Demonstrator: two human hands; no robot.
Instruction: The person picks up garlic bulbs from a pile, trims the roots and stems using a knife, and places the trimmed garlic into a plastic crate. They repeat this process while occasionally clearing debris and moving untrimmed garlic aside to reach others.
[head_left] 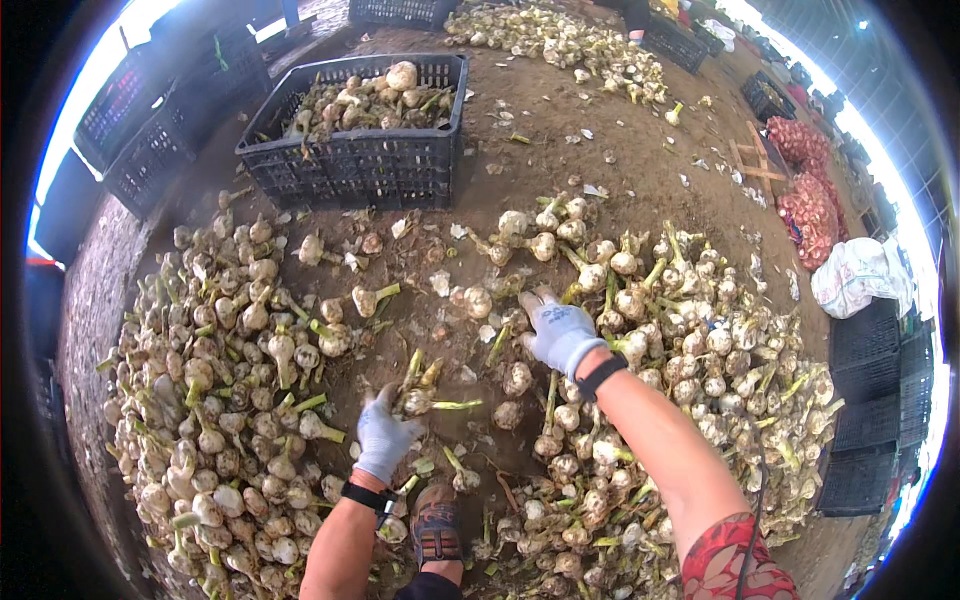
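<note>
My left hand [388,437], in a pale glove, closes around a few garlic bulbs [414,402] whose cut green stems stick out past the fingers. Over the edge of the right-hand garlic pile [690,360] reaches my right hand [560,333], also gloved. Its fingers are apart and near loose bulbs and stalks; I see nothing held in them, though the palm side is hidden. A second, large garlic pile [235,390] lies to the left, many bulbs with short green stems. Between the piles, single bulbs such as a garlic bulb [477,301] rest on the dirt.
A black plastic crate [350,170] with garlic and trimmings stands ahead. Farther off lies another garlic heap [560,45]. Red mesh sacks [808,215], a white sack [862,278] and stacked black crates [862,420] line the right side. My shoe [437,528] is between the piles.
</note>
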